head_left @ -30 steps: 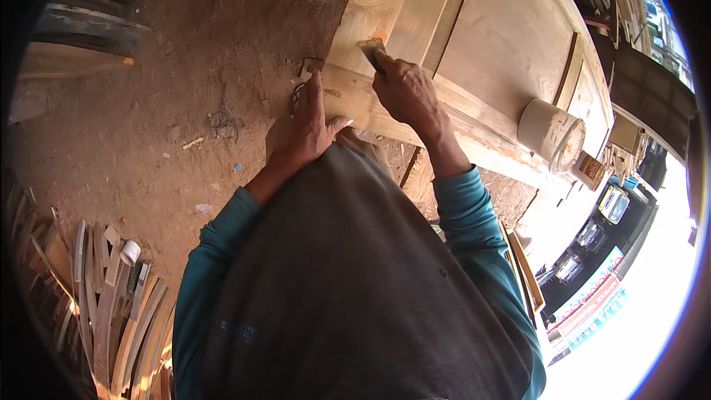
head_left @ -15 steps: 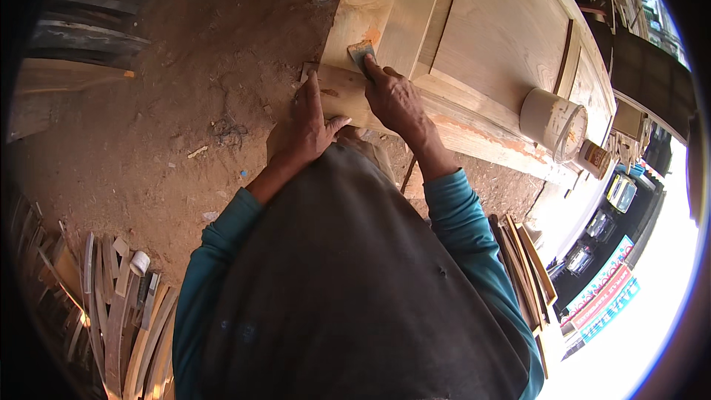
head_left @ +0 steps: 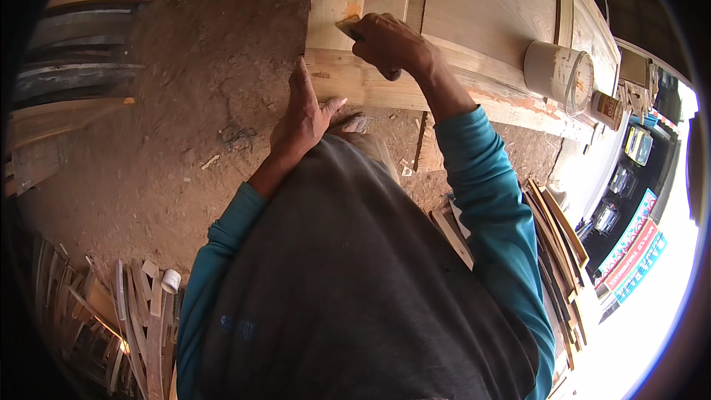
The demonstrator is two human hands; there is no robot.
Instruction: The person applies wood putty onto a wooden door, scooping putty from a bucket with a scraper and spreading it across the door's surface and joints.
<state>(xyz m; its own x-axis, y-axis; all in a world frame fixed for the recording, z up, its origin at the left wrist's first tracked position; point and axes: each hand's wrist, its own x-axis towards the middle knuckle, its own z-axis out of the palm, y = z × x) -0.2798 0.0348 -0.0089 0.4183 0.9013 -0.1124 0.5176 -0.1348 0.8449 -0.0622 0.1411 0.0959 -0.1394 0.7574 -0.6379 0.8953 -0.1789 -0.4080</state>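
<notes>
The left arm [head_left: 222,241] is slanting inward, its hand [head_left: 300,115] standing open, fingers pointing forward and thumb spreading rightward. The right arm [head_left: 489,178] is angling forward and leftward, its hand [head_left: 392,44] reaching farther ahead, fingers curling in a closed grip, back facing upward.

Single head-worn fisheye view, close, facing steeply downward.

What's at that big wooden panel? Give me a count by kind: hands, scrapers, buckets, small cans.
Hands: 2 (left hand, right hand)
Scrapers: 1 (scraper in the right hand)
Buckets: 1 (white bucket)
Small cans: 1 (small can beside the bucket)
Total: 5
</notes>
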